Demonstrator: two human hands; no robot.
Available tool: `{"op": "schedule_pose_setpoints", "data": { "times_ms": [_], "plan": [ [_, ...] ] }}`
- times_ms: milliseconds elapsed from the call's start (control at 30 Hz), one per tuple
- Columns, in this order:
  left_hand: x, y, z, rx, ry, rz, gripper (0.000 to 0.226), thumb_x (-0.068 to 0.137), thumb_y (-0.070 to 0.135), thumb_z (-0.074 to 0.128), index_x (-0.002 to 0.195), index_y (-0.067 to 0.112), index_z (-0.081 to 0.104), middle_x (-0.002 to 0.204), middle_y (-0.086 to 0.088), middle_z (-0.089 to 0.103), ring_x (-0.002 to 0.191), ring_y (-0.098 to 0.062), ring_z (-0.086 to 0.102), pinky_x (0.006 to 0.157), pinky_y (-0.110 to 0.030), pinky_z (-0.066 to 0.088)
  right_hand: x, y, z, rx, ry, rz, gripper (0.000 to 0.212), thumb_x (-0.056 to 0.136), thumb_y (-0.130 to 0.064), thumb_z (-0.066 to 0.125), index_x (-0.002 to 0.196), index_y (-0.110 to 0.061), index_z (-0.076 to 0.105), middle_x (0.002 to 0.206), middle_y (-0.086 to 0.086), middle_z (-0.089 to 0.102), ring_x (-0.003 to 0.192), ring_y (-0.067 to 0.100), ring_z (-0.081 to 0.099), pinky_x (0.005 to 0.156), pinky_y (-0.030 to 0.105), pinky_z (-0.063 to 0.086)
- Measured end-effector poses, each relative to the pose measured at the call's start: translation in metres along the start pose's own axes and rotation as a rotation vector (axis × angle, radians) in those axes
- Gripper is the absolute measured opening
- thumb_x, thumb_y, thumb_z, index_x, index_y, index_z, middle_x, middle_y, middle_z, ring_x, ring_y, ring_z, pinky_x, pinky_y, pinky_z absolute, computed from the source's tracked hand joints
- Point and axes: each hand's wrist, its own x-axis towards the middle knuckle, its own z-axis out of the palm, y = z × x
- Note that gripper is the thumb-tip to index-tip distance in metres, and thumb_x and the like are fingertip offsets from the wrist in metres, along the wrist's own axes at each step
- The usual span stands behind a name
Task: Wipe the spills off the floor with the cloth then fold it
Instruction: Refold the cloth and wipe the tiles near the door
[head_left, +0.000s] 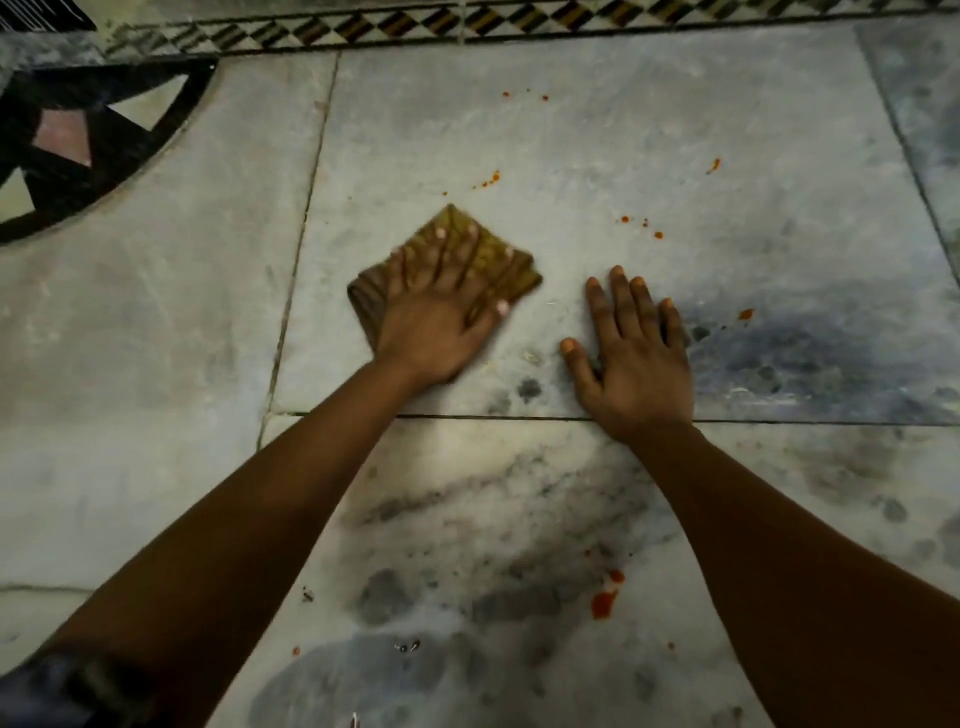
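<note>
On floor (675, 156), L hand (441, 317) flat on cloth (514, 270)

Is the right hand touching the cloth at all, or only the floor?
Apart. The head view shows bare marble floor between the right hand and the cloth; only the left hand presses on it.

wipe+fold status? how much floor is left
Done: nothing I can confirm; the marble right around the cloth shows no red. In hand: left hand presses the folded-up cloth flat on the floor; right hand rests flat on bare tile. Left: red splatters beyond the cloth, a bigger red blot near the right forearm, then the final fold.
</note>
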Motion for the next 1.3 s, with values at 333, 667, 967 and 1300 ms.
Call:
{"op": "schedule_pose_setpoints", "data": {
  "times_ms": [333, 667, 967, 1300],
  "plan": [
    [0.039, -0.023, -0.008, -0.085, 0.001, -0.332, 0.055, 0.096, 0.052, 0.022, 0.148, 0.034, 0.014, 0.159, 0.0, 0.003, 0.145, -0.026, -0.003, 0.112, -0.056, -0.007, 0.0, 0.001, 0.003, 0.006, 0.016, -0.002, 0.072, 0.088, -0.058, 0.01, 0.15, -0.021, 0.012, 0.159, 0.006, 0.007, 0.146, 0.022, 0.005, 0.115, 0.037, -0.005],
    [0.018, -0.089, -0.015, -0.093, 0.042, -0.448, 0.061, 0.095, 0.055, 0.024, 0.149, 0.032, 0.008, 0.159, -0.005, -0.001, 0.145, -0.024, -0.003, 0.113, -0.051, -0.004, 0.001, 0.0, 0.002, 0.024, 0.031, 0.004, 0.075, 0.086, -0.059, 0.008, 0.15, -0.02, 0.015, 0.158, 0.006, 0.01, 0.146, 0.022, 0.006, 0.116, 0.036, -0.005],
    [-0.01, -0.072, -0.018, -0.059, -0.055, -0.012, 0.072, 0.084, 0.068, 0.016, 0.147, 0.034, 0.003, 0.158, 0.002, 0.001, 0.145, -0.019, 0.002, 0.113, -0.043, 0.001, -0.001, -0.002, -0.002, 0.014, 0.009, 0.015, 0.073, 0.088, -0.058, 0.013, 0.15, -0.019, 0.017, 0.158, 0.007, 0.013, 0.146, 0.023, 0.01, 0.116, 0.038, -0.002],
    [0.095, -0.086, -0.027, -0.215, 0.023, -0.393, 0.057, 0.096, 0.052, 0.03, 0.148, 0.032, 0.016, 0.159, -0.001, 0.008, 0.145, -0.021, 0.005, 0.116, -0.049, 0.002, -0.001, -0.003, -0.005, 0.022, -0.01, 0.033, 0.071, 0.089, -0.055, 0.017, 0.149, -0.019, 0.02, 0.157, 0.007, 0.015, 0.145, 0.024, 0.012, 0.117, 0.041, 0.004]
  ]
}}
